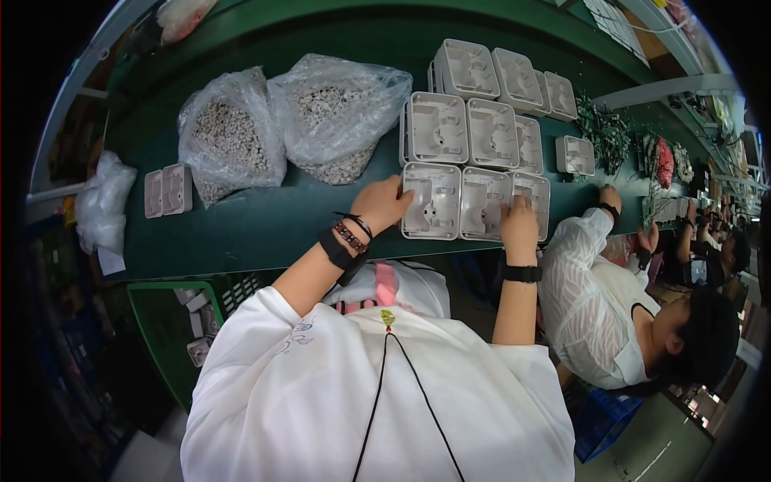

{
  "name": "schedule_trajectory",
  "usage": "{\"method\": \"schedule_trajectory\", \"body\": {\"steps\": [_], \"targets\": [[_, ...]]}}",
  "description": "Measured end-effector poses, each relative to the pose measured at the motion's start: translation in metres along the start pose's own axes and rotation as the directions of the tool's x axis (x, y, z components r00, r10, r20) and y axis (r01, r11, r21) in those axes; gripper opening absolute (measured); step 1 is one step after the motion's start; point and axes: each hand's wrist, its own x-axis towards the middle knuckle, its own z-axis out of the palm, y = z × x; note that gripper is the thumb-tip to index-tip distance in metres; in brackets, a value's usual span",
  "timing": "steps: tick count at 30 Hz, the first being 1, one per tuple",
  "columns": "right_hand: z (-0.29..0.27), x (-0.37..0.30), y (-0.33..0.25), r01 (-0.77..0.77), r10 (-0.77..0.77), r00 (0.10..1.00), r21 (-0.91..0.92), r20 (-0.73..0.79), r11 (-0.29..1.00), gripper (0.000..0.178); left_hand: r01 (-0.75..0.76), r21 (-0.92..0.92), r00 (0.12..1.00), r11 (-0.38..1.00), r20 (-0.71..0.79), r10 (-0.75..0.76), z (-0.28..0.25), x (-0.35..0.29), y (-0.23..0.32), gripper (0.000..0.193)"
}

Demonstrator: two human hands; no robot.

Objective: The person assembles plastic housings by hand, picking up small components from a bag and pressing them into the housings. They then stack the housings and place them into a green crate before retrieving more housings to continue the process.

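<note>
White plastic housings, open boxes with moulded posts and holes inside, stand in stacked rows on the green table. My left hand grips the left edge of the front-left housing, fingers curled at its rim. My right hand is closed at the front row's right end, its fingertips at the border between the middle housing and the right housing. Directly behind stands another row, with a housing on its left. The undersides of my fingers are partly hidden.
Two clear plastic bags of small whitish parts lie left of the stacks. A pair of housings sits farther left. Below the table edge is a green crate with white parts. A co-worker sits close on my right, near green wired parts.
</note>
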Motion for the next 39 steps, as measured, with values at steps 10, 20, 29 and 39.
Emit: {"method": "schedule_trajectory", "body": {"steps": [10, 20, 29, 39], "targets": [[-0.011, -0.007, 0.010, 0.001, 0.000, 0.999, 0.023, -0.052, 1.000, 0.031, 0.024, 0.162, 0.974, 0.986, -0.227, 0.014, -0.042, -0.054, -0.022, 0.026], [-0.020, 0.016, -0.003, 0.097, -0.107, 0.992, -0.148, -0.060, 0.984, 0.028, 0.365, -0.094, 0.795, 0.926, -0.487, -0.363, -0.072, -0.168, -0.101, 0.021], [-0.071, -0.045, -0.228, 0.690, -0.681, 0.721, 0.228, -0.130, 0.687, 0.029, 0.430, -0.309, 0.523, 0.849, -0.681, -0.512, -0.080, -0.271, -0.150, 0.019], [0.027, -0.202, -0.421, 0.939, -0.940, -0.100, 0.345, 0.327, 0.020, 0.038, 0.307, -0.605, 0.174, 0.735, -0.724, -0.668, -0.112, -0.394, -0.320, 0.017]]}}
